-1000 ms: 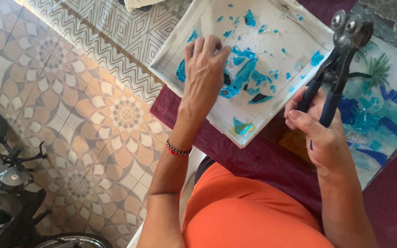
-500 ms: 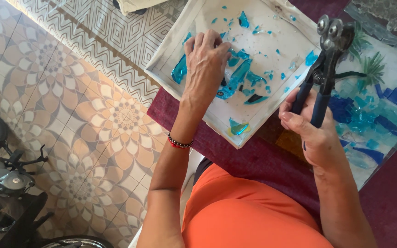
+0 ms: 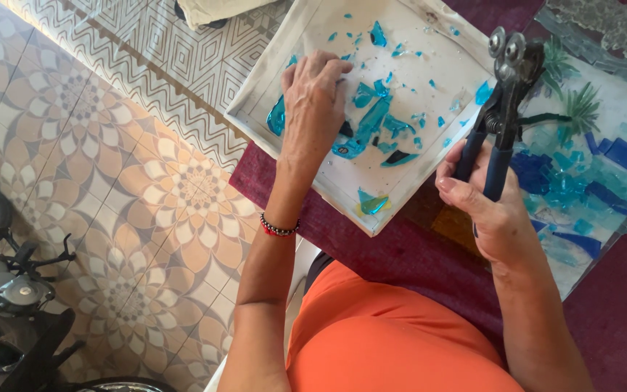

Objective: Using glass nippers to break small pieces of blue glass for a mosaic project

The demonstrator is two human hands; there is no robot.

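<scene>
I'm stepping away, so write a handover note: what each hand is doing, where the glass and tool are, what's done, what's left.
Left hand: palm down in the white tray, fingertips on the blue glass shards; whether it grips one is hidden.
Right hand: closed on the handles of the wheeled nippers, held upright beside the tray.
Mosaic panel: to the right on the maroon cloth, with blue pieces laid in the middle and lower part.
Done: part of the panel is filled.
Left: pale areas of the panel are still bare; many shards remain in the tray.
</scene>
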